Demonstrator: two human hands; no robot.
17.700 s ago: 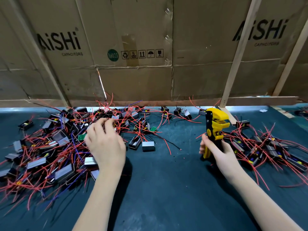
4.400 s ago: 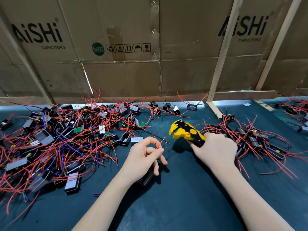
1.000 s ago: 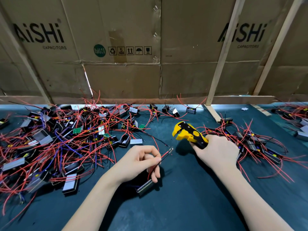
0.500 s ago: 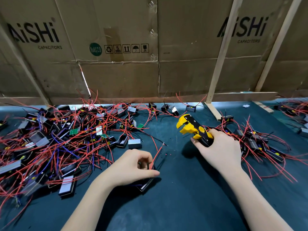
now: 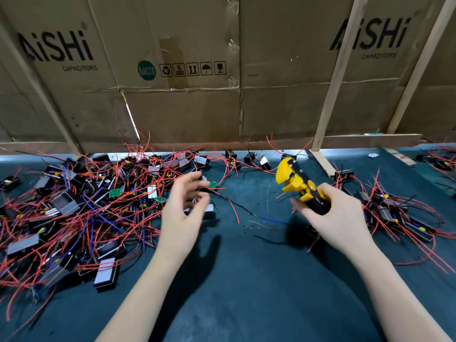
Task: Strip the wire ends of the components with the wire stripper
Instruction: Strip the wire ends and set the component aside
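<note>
My right hand [image 5: 338, 218] is closed around the black handles of the yellow wire stripper [image 5: 294, 182], whose jaws point up and to the left above the mat. My left hand [image 5: 182, 213] is blurred, holds nothing and has its fingers spread at the right edge of the big pile of components [image 5: 86, 206], black and silver boxes with red, blue and black wires. A silver-topped component [image 5: 209, 209] lies just behind its fingertips. A smaller pile of components [image 5: 394, 215] lies right of my right hand. A loose blue wire [image 5: 272, 220] lies between my hands.
The work surface is a dark green mat [image 5: 237, 292]. A cardboard wall [image 5: 187, 107] printed AiSHi, braced by a wooden slat [image 5: 328, 99], closes off the back. More wired components [image 5: 439, 161] lie at the far right.
My left hand has let go of the component it pinched and swung up and left towards the big pile, fingers now spread. My right hand has lifted and tilted the stripper more upright.
</note>
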